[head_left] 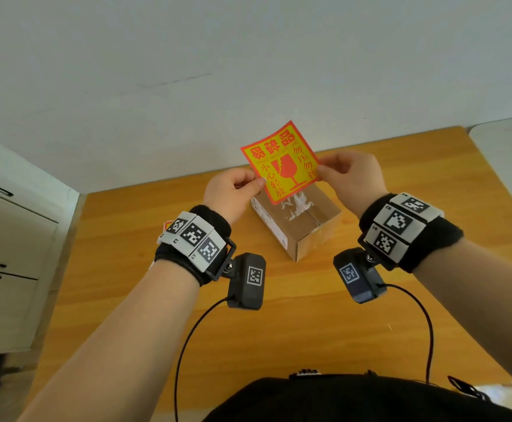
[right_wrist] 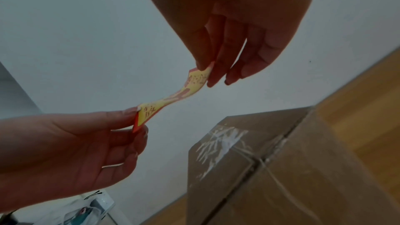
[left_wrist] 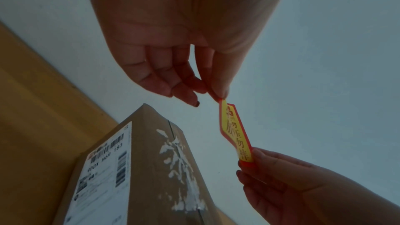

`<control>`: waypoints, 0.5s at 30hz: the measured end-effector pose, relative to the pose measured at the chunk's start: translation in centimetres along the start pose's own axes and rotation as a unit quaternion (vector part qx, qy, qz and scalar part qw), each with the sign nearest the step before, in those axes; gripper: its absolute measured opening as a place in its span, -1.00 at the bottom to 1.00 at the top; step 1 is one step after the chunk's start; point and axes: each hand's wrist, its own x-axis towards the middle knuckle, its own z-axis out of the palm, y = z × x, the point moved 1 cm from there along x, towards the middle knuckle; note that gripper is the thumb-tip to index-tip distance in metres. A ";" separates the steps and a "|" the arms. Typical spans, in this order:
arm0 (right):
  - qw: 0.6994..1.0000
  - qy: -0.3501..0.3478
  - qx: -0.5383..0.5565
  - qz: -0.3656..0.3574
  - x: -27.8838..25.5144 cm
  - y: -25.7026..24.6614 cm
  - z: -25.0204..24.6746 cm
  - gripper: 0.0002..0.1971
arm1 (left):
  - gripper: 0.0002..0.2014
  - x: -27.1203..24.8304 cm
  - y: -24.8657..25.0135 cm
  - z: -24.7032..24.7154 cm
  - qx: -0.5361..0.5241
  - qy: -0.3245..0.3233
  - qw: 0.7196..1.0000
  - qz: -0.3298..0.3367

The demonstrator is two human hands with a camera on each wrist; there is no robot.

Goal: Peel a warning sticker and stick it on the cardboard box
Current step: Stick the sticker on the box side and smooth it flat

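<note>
A yellow and red warning sticker (head_left: 280, 162) with a broken-glass symbol hangs in the air above the cardboard box (head_left: 305, 226). My left hand (head_left: 236, 185) pinches its lower left edge between thumb and fingers. My right hand (head_left: 344, 172) pinches its right edge. In the left wrist view the sticker (left_wrist: 234, 131) shows edge-on between both hands, over the box (left_wrist: 151, 168). The right wrist view shows the sticker (right_wrist: 173, 98) slightly bowed between the two pinches, with the box (right_wrist: 270, 168) below. White torn tape residue (head_left: 297, 205) marks the box top along its seam.
The box stands on a wooden table (head_left: 187, 300) against a pale wall. A shipping label (left_wrist: 103, 168) covers the box's left side. Something red and white (head_left: 167, 225) peeks out behind my left wrist. White cabinets (head_left: 8, 239) stand to the left. Cables (head_left: 193, 330) run from the wrist cameras.
</note>
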 end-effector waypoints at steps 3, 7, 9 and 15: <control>1.000 0.010 -0.020 0.021 -0.1 0.3 0.2 -0.85 | -0.88 0.1 -0.4 0.4 0.000 -0.024 0.999 -0.022; 0.996 -0.014 -0.048 0.079 -0.1 0.9 0.8 -0.81 | -0.80 0.0 -1.3 1.4 -0.010 -0.063 0.995 -0.071; 0.993 -0.026 -0.050 0.104 -0.3 1.1 1.1 -0.80 | -0.83 -0.1 -1.6 1.8 -0.042 -0.084 0.990 -0.107; 0.992 -0.036 -0.046 0.109 -0.9 0.9 1.9 -0.85 | -0.84 0.1 -2.1 1.7 -0.054 -0.078 0.989 -0.113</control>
